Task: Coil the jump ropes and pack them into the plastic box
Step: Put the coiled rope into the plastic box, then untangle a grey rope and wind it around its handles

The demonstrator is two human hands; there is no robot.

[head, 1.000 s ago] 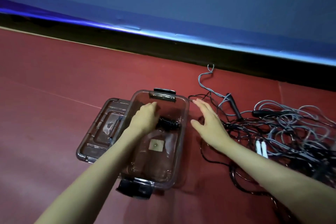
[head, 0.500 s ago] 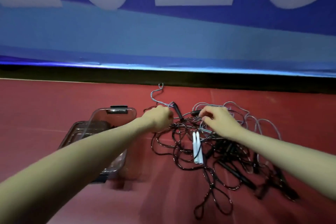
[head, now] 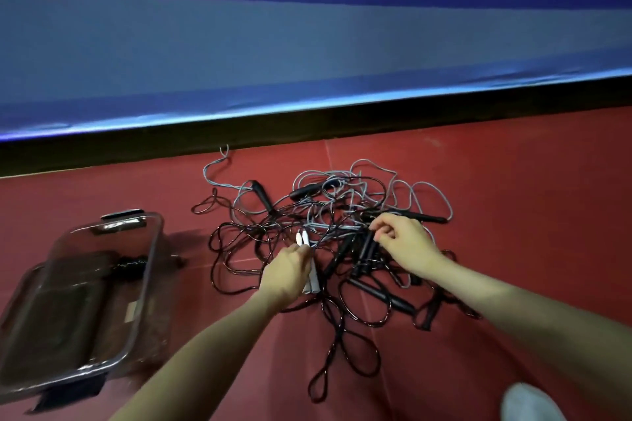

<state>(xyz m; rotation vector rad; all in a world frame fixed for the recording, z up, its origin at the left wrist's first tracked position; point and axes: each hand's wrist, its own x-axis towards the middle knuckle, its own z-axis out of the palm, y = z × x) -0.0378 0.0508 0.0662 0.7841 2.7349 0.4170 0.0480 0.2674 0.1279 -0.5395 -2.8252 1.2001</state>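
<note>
Having left the plastic box [head: 150, 249] at nine o'clock, the left hand [head: 285, 272] now grips the white handles [head: 309, 265] while the right hand [head: 403, 243] pinches into the tangled jump ropes [head: 342, 232], so another rope's coiling begins.

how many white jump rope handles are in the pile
2: the white jump rope handles lie side by side at the tangled rope pile's left edge, gripped by the left hand. Others may be hidden.

Left hand [head: 286, 275] has moved onto the white handles [head: 309, 261], gripping them.

Red floor [head: 513, 198] meets a blue banner [head: 307, 44].
</note>
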